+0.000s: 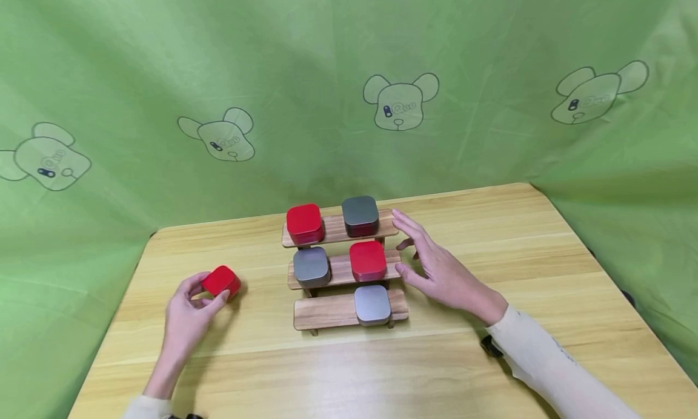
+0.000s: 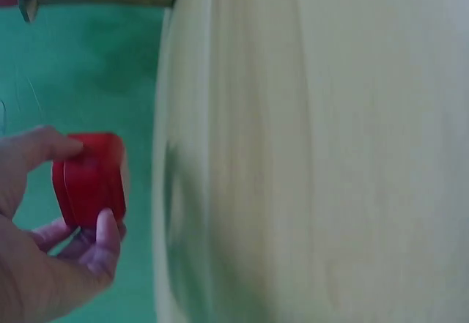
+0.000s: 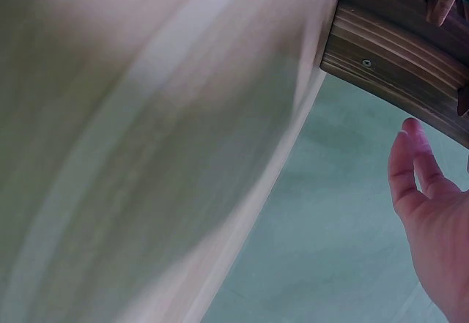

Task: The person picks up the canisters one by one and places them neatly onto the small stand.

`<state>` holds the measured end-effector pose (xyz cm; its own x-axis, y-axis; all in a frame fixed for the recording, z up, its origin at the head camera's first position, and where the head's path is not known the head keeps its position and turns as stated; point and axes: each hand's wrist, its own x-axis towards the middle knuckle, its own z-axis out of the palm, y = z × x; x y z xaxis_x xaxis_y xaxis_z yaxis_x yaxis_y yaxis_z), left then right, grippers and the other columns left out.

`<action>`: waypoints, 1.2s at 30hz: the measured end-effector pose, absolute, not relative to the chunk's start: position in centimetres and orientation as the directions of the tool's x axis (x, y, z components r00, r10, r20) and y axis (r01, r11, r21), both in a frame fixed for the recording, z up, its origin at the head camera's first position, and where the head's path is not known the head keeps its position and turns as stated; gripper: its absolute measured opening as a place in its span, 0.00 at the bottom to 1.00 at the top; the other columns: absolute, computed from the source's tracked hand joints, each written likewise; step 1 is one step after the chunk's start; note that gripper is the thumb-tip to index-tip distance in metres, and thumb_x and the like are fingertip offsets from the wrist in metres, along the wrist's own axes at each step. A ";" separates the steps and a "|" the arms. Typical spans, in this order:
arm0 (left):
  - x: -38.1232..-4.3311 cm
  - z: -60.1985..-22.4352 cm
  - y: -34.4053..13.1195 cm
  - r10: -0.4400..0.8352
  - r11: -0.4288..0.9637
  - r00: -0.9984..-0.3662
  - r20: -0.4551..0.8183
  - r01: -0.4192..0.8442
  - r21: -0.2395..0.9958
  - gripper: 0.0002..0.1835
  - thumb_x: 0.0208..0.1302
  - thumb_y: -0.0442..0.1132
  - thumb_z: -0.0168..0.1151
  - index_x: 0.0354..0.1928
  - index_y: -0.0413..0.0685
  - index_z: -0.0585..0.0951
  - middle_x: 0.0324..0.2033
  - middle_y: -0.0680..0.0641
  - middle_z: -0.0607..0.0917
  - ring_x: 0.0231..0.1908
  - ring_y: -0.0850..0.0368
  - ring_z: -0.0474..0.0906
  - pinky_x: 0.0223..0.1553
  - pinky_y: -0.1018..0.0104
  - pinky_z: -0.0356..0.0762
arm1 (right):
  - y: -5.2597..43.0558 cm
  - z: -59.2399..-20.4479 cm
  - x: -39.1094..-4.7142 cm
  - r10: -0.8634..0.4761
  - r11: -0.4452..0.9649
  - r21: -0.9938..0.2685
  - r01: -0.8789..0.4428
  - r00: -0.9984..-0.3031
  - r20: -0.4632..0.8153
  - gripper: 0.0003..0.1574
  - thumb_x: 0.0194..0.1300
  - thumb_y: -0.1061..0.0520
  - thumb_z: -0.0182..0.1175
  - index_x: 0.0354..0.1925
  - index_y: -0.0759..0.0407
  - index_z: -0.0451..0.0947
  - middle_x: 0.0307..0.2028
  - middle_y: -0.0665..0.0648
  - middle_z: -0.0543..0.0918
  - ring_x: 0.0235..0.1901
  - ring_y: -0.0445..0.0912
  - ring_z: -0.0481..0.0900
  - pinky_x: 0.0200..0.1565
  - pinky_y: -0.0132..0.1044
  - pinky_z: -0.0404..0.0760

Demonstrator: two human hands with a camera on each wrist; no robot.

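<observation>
My left hand (image 1: 188, 313) pinches a small red tin (image 1: 220, 281) with rounded corners between thumb and fingers, held over the table left of a three-step wooden stand (image 1: 324, 312). In the left wrist view the red tin (image 2: 91, 180) is tilted in the fingers. At the stand's right end is my right hand (image 1: 444, 273), its fingers extended. The fingertips lie at the ends of the top and middle steps, and in the right wrist view they meet the wood edge (image 3: 399, 88) or nearly so; contact is hard to tell.
On the top step sit a red tin (image 1: 304, 223) and a dark grey tin (image 1: 360, 214). The middle step bears a grey tin (image 1: 311, 266) and a red tin (image 1: 368, 260). A silver tin (image 1: 373, 304) stands at the bottom step's right. Green cloth (image 1: 305, 104) hangs behind the table (image 1: 349, 376).
</observation>
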<state>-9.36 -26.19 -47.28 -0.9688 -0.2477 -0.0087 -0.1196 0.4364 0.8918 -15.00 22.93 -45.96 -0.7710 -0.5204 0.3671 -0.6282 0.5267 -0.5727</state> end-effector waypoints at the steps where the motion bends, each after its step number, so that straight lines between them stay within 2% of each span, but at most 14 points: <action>1: -9.1 -47.1 -25.8 -0.216 0.418 -0.976 0.006 -0.087 0.904 0.32 0.68 0.30 0.76 0.71 0.32 0.74 0.60 0.32 0.83 0.39 0.61 0.82 0.36 0.74 0.81 | 23.0 -46.0 -15.0 -0.519 0.531 -0.570 -0.627 -0.772 0.367 0.55 0.79 0.51 0.62 0.89 0.43 0.42 0.88 0.48 0.45 0.60 0.46 0.80 0.55 0.63 0.84; 7: -7.4 -45.9 -23.9 -0.041 0.310 -0.992 0.115 0.097 0.946 0.32 0.63 0.23 0.78 0.69 0.32 0.77 0.62 0.37 0.81 0.44 0.56 0.84 0.47 0.72 0.82 | 23.0 -46.0 -15.0 -0.520 0.538 -0.564 -0.626 -0.773 0.362 0.56 0.79 0.51 0.63 0.89 0.42 0.42 0.88 0.47 0.45 0.61 0.48 0.80 0.57 0.64 0.83; 11: -6.5 -45.4 -23.1 0.056 0.289 -0.984 0.167 0.176 0.941 0.33 0.60 0.21 0.79 0.68 0.33 0.79 0.61 0.39 0.83 0.44 0.53 0.84 0.56 0.72 0.78 | 23.0 -46.0 -15.0 -0.522 0.531 -0.569 -0.628 -0.771 0.364 0.56 0.79 0.51 0.63 0.89 0.42 0.42 0.88 0.48 0.45 0.60 0.51 0.81 0.53 0.62 0.85; 15: -5.9 -45.3 -22.2 0.145 0.263 -0.971 0.188 0.221 0.939 0.33 0.59 0.21 0.79 0.67 0.36 0.81 0.61 0.39 0.84 0.43 0.51 0.85 0.61 0.72 0.75 | 23.0 -46.0 -15.1 -0.524 0.525 -0.569 -0.633 -0.767 0.369 0.55 0.79 0.51 0.63 0.89 0.43 0.42 0.88 0.49 0.45 0.59 0.54 0.82 0.50 0.60 0.86; 20: -5.3 -45.4 -20.5 0.220 0.197 -0.950 0.222 0.266 0.944 0.33 0.58 0.19 0.78 0.67 0.37 0.81 0.62 0.37 0.82 0.45 0.50 0.86 0.62 0.69 0.78 | 23.1 -46.1 -15.2 -0.526 0.528 -0.560 -0.638 -0.764 0.374 0.56 0.79 0.52 0.63 0.89 0.43 0.42 0.88 0.49 0.45 0.60 0.55 0.82 0.52 0.62 0.86; 26: -4.9 -46.1 -17.9 0.255 0.129 -0.926 0.279 0.319 0.939 0.34 0.57 0.18 0.79 0.67 0.37 0.81 0.61 0.37 0.80 0.44 0.49 0.85 0.57 0.66 0.82 | 23.2 -46.2 -15.0 -0.527 0.526 -0.571 -0.630 -0.769 0.363 0.56 0.79 0.52 0.63 0.89 0.43 0.42 0.88 0.49 0.45 0.59 0.55 0.82 0.52 0.63 0.85; 32: -4.9 -46.7 -16.0 0.252 0.140 -0.924 0.287 0.328 0.934 0.35 0.56 0.20 0.81 0.66 0.40 0.80 0.62 0.40 0.82 0.41 0.48 0.85 0.58 0.67 0.81 | 23.2 -46.1 -15.1 -0.526 0.527 -0.574 -0.627 -0.771 0.360 0.55 0.79 0.51 0.63 0.89 0.42 0.42 0.88 0.48 0.45 0.60 0.55 0.82 0.48 0.60 0.87; 36: -5.0 -46.9 -15.3 0.252 0.140 -0.919 0.303 0.344 0.928 0.34 0.56 0.20 0.81 0.65 0.40 0.81 0.61 0.41 0.83 0.40 0.48 0.85 0.59 0.68 0.80 | 23.1 -46.3 -15.4 -0.524 0.523 -0.576 -0.628 -0.770 0.364 0.55 0.80 0.51 0.62 0.89 0.41 0.41 0.88 0.48 0.45 0.60 0.52 0.81 0.50 0.60 0.86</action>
<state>-5.03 -15.30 -46.85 -0.9192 0.2522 0.3026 0.3441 0.1399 0.9285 -15.41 23.13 -46.33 -0.7704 -0.5237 0.3637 -0.6278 0.5233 -0.5762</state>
